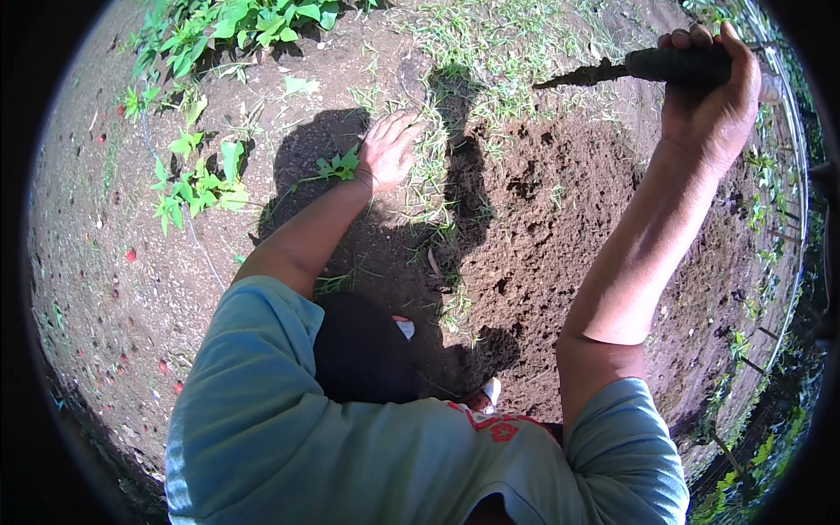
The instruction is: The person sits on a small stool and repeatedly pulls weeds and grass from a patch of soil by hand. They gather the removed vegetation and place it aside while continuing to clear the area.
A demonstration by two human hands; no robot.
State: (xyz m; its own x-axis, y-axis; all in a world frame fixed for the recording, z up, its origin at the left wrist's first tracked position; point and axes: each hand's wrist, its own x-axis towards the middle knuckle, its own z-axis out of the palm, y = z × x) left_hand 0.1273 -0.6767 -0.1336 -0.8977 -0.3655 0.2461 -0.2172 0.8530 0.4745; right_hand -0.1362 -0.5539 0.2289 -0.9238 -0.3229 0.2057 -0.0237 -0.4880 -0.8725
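Observation:
My right hand (710, 96) is raised at the upper right, its fingers wrapped round the dark handle of a garden hand tool (646, 65). The tool's narrow blade is caked with soil and points left, over the grass; its exact kind cannot be made out. My left hand (391, 150) reaches down to the ground with its fingers stretched out, beside the short grass (435, 179). A small leafy shoot (339, 164) lies against its wrist. Loosened brown soil (542, 219) spreads between my two arms, with my shadow partly across its left side.
Leafy green plants (254, 22) grow at the upper left, with a smaller vine (206, 184) below them. Small red fruits or petals (131, 255) dot the ground on the left. A curved pale edging (801, 201) with more plants runs along the right. My feet are close below.

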